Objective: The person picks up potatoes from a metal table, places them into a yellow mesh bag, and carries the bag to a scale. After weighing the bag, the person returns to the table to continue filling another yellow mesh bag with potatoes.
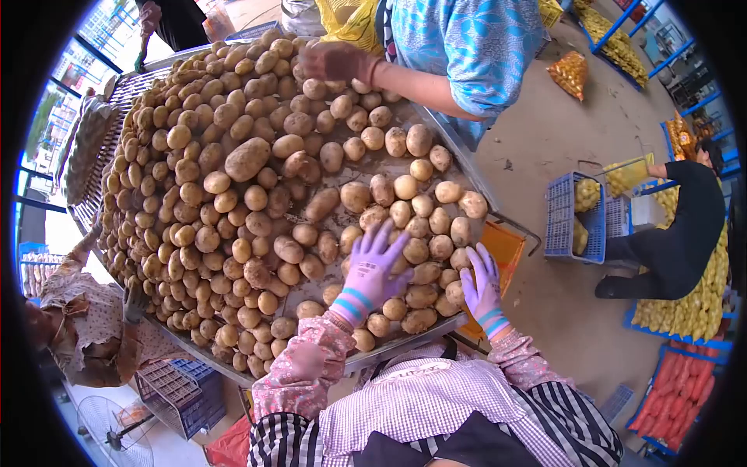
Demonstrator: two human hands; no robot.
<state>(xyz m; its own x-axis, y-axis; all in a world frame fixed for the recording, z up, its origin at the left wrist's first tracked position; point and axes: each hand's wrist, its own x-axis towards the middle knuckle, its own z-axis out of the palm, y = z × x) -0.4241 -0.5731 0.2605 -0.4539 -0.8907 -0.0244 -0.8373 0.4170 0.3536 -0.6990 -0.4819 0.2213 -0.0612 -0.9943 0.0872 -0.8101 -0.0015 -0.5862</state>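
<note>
Both my hands wear purple gloves with blue-striped cuffs. My left hand (372, 271) lies spread over the potatoes (416, 251) near the front of the metal sorting table (416, 118), fingers apart, palm down. At the table's right edge, my right hand (483, 286) rests against potatoes with its fingers stretched out. It does not grip any potato that I can see; what lies under either palm is hidden. A large potato (247, 158) sits on the heap farther back, bigger than those around it.
A co-worker's gloved hand (338, 62) reaches over the far side; another person (97, 323) stands at the left. An orange crate (504, 251) is beside my right hand. Blue crates (574, 218), a bending person (681, 233) and bagged potatoes (677, 315) are at the right.
</note>
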